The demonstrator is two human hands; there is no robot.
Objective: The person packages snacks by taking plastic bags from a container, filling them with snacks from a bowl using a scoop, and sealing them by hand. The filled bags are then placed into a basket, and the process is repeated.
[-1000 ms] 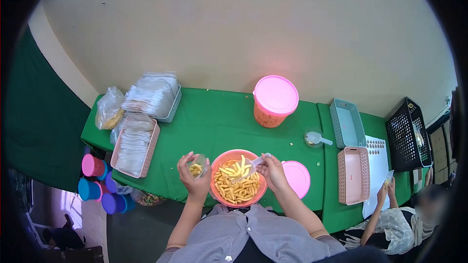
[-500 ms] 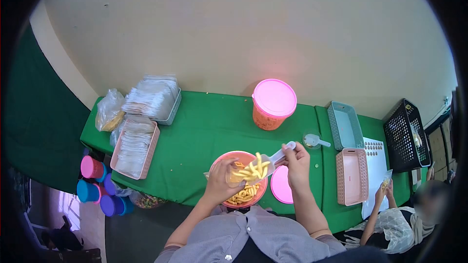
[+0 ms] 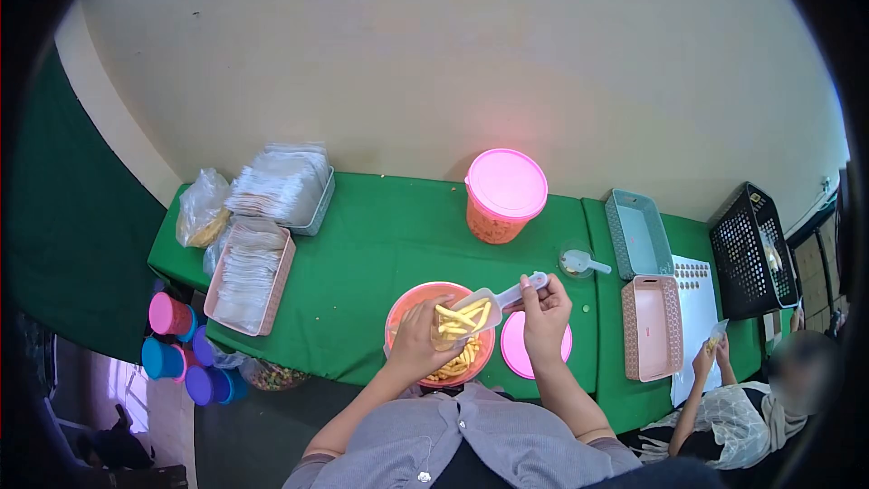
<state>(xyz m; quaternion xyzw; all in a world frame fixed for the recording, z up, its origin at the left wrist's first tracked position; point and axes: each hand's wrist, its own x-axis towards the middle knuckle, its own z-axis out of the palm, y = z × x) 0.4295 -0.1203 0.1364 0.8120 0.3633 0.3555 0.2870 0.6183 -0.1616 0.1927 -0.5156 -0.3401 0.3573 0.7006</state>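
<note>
Left grip [image 3: 418, 341]: we are clasping a clear cup [image 3: 442, 339], fingers curling round its side, at the near middle of the surface [image 3: 389, 244].
Right grip [image 3: 546, 317]: we are pinching the handle of a whitish scoop [image 3: 512, 296], its mouth pointing left at the cup.
Yellow sticks [image 3: 466, 315]: these are lying in the scoop, above the orange bowl [image 3: 421, 293], where more are resting.
Spill: if we are tipping too sharply or misaligning scoop and cup, sticks could be dropping into the bowl or onto the pink lid [image 3: 514, 346] just right.
Textures: we are seeing slim, curved, dry-looking sticks, smooth see-through plastic, and a flat, round lid.
</note>
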